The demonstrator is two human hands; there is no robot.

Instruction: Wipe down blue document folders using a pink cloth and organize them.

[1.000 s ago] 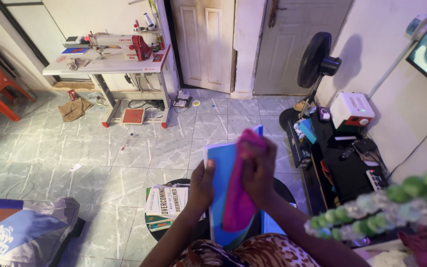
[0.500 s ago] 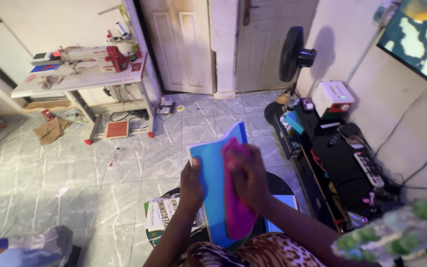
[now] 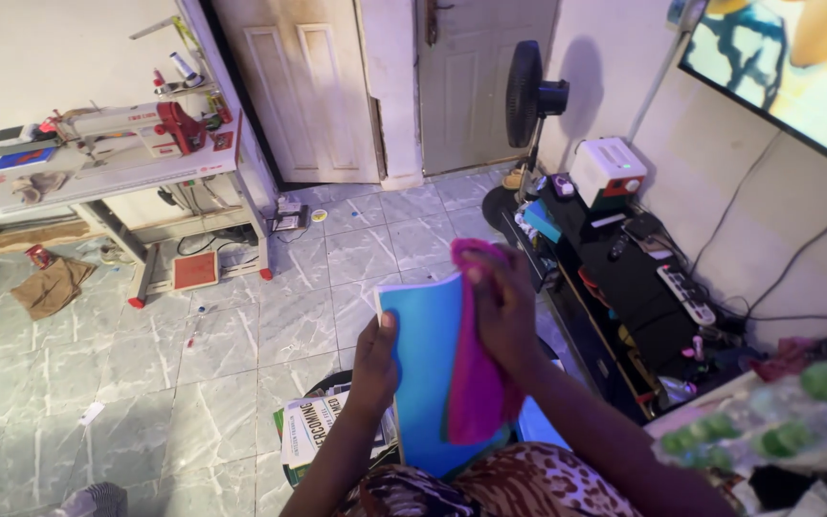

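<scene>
Book (image 3: 425, 369): blue cover, held upright and slightly tilted in front of the person, above a round dark table (image 3: 310, 391).
Sewing table (image 3: 98, 172): white, far left by the wall, a sewing machine (image 3: 122, 123) on top.
Doors (image 3: 303, 91): pale panelled, shut, at the back.
Fan (image 3: 528, 91): black, standing right of the doors.
Low stand (image 3: 624, 287): black, along the right wall, a white box (image 3: 607, 170) and remotes (image 3: 686, 295) on it.
Cloth (image 3: 476, 373): magenta, pressed flat on the book's cover, hanging down its right half.
Right hand (image 3: 504, 311): fingers closed over the cloth's top, holding it against the book.
Left hand (image 3: 375, 362): fingers curled round the book's left edge, thumb on the cover.
Second book (image 3: 313, 426): white cover, lying on the table just left of the held book.
</scene>
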